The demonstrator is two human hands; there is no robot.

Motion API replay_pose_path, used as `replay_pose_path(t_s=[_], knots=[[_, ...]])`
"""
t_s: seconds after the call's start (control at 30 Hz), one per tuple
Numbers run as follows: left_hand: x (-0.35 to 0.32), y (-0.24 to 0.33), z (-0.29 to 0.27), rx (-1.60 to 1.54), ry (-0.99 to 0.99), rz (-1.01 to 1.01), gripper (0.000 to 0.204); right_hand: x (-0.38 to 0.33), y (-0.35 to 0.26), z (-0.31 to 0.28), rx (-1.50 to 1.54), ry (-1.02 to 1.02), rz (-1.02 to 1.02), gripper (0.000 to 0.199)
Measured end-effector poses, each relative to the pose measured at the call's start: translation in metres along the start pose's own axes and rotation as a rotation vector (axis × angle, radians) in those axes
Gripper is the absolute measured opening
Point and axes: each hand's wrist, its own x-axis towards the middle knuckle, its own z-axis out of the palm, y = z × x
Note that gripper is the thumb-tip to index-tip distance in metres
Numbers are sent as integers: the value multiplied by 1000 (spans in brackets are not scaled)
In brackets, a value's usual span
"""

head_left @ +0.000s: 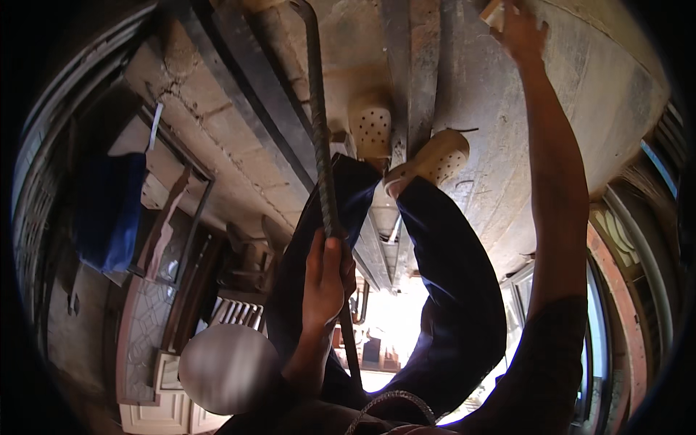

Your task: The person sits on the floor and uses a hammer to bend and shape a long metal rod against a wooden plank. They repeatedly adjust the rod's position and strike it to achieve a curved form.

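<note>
The metal rod [320, 119] is dark grey with slanted lines. The clogs [373, 129] are tan with dark dots. The trousers [453, 250] are dark blue.

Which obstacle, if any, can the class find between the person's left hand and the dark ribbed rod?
Nothing visible stands between them: the left hand is already closed around the ribbed rod, which extends out above and below the grip.

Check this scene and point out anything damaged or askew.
The floor at upper left looks cracked, with a dark jagged line through its surface. The ribbed metal rod in the left hand curves over at its top end, unlike its straighter length; whether that is damage, I cannot tell.
</note>
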Motion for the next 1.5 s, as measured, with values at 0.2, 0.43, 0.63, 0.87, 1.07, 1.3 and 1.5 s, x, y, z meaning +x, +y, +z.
replay_pose_path(t_s=[0.2,0.43,0.63,0.87,1.07,1.3,1.5], knots=[[-1,-13,-12,-23,-11,-96,27,-85,-29,-33,725,235,-22,90],[10,-5,-19,-28,-106,-82,26,-97,-95,-15,967,475,190,97],[26,-8,-30,81,-145,28,24,-119,-119,21,843,358,248,96],[28,2,-25,38,-172,44,27,-134,-127,6,742,86,471,85],[35,0,-28,8,-144,-8,28,-123,-159,21,758,54,611,84],[39,3,-28,-9,-143,-9,29,-95,-172,9,1116,213,638,89],[42,3,-28,-25,-114,-8,27,-74,-65,34,714,-177,-44,89]])
